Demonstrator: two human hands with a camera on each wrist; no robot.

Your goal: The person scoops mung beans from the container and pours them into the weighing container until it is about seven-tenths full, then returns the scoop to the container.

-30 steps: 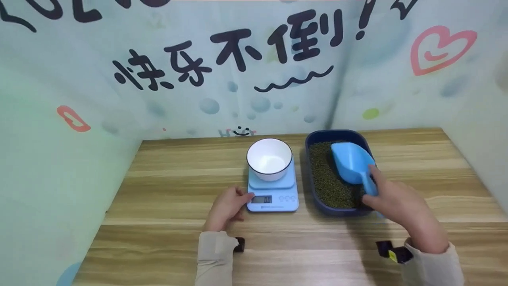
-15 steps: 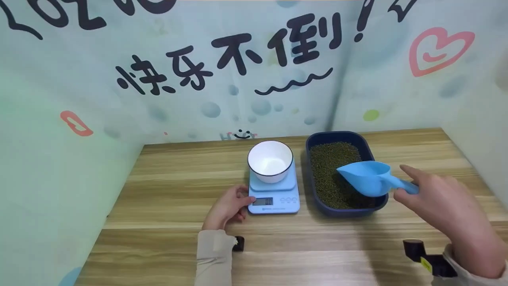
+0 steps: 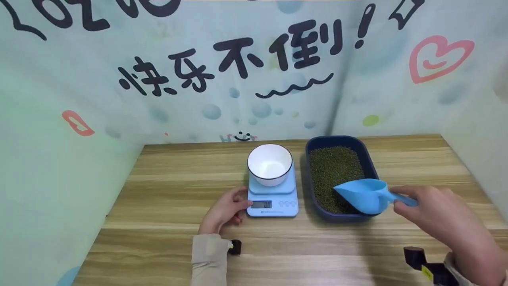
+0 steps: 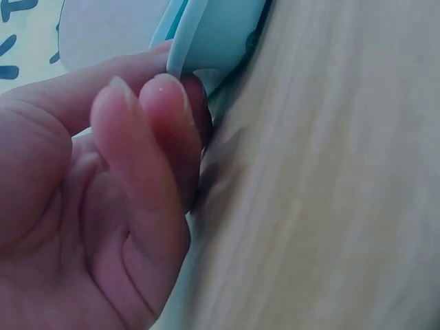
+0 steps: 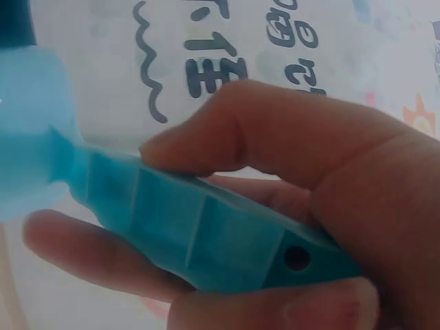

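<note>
My right hand (image 3: 440,210) grips the handle of a blue scoop (image 3: 364,195), also seen in the right wrist view, where fingers and thumb wrap the ribbed handle (image 5: 179,216). The scoop's pointed tip faces left, over the front part of a dark blue tub (image 3: 339,217) of small green beans (image 3: 334,171). At the scale's left edge, my left hand (image 3: 224,210) pinches the light blue kitchen scale (image 3: 274,209), thumb on top beside the display. A white bowl (image 3: 270,163) with a dark rim stands on the scale's platform. In the left wrist view, the fingertips meet the scale's edge (image 4: 206,41).
Everything stands on a wood-grain table (image 3: 166,190). Behind it hangs a printed cloth backdrop (image 3: 214,91) with large dark characters, and pale walls flank both sides. The tub sits just right of the scale, close to the backdrop.
My right hand has moved right and then toward me with the scoop, which has turned from lying in the beans to pointing left over the tub's front. The left hand stays at the scale.
</note>
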